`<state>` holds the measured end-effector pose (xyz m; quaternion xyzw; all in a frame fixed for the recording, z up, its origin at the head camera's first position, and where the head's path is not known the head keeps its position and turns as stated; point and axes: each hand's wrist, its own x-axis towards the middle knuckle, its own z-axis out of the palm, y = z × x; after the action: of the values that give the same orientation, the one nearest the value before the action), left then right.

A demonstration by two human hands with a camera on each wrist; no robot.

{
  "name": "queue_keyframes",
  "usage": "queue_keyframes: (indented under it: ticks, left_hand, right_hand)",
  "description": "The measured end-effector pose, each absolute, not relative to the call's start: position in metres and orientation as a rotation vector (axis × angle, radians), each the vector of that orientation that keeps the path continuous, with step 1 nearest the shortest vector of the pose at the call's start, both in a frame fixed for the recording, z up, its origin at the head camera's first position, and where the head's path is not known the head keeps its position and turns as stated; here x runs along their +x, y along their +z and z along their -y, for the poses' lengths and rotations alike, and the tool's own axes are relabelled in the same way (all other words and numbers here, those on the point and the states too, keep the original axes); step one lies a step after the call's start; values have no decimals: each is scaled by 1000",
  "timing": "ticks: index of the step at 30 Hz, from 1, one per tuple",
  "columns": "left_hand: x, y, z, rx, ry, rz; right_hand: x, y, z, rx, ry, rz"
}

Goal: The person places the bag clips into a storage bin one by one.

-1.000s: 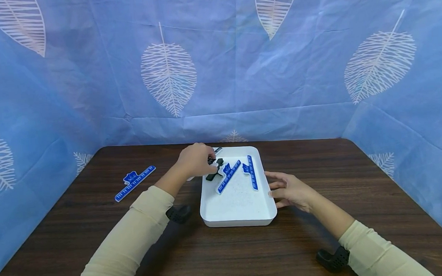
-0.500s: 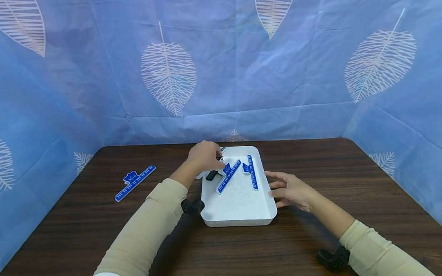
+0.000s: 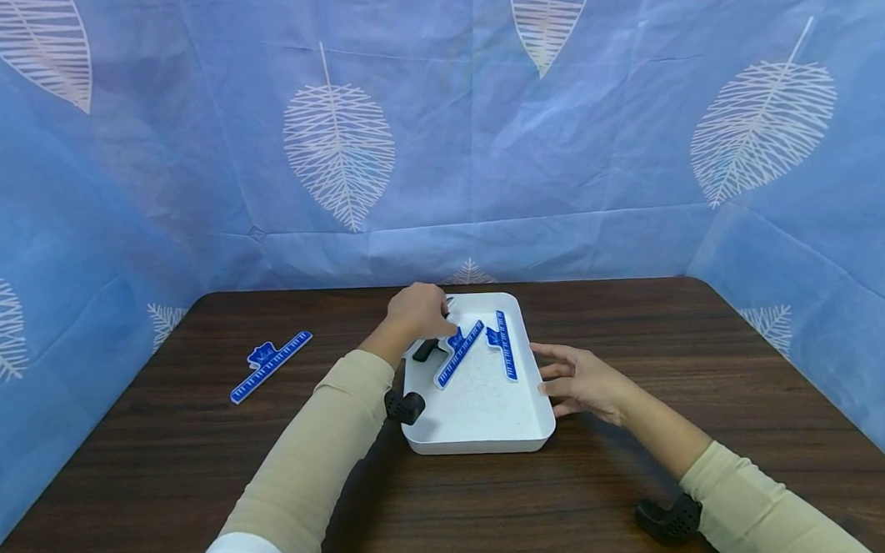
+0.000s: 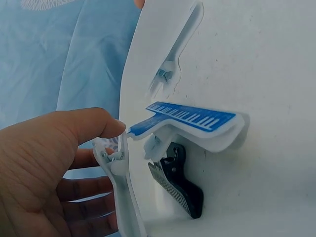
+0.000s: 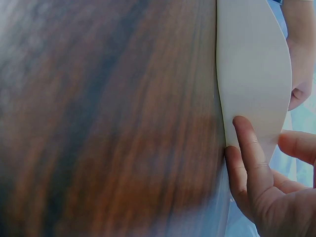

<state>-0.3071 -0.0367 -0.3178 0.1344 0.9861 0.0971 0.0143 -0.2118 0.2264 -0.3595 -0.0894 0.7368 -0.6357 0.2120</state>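
My left hand (image 3: 418,313) is over the far left part of a white tray (image 3: 480,421). In the left wrist view it pinches a white piano-key clip (image 4: 121,190) whose spring shows. Close beside that, a blue piano-key clip (image 4: 192,118) and a black clip (image 4: 181,185) sit in the tray. Another blue piano-key clip (image 3: 504,346) lies farther right inside it. My right hand (image 3: 583,384) rests at the tray's right side, fairly straight fingers (image 5: 252,150) against the outer wall and thumb at the rim.
One more blue piano-key clip (image 3: 270,367) lies on the dark wooden table (image 3: 640,324), left of the tray. A blue leaf-patterned cloth (image 3: 435,143) hangs behind the table and along both sides.
The left hand has moved right with the clip, farther over the tray, and now hides part of the black clip. My right hand and the tray stay put.
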Motion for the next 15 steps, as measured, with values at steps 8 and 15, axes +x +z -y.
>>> queue_keyframes:
  ticks: [8, 15]
  left_hand:
    - [-306, -321, 31, 362, 406, -3016]
    - [-299, -324, 29, 293, 478, -2935]
  right_hand:
    - [-212, -360, -227, -256, -1767, -2043]
    - [-212, -360, -227, -266, -1769, -2035]
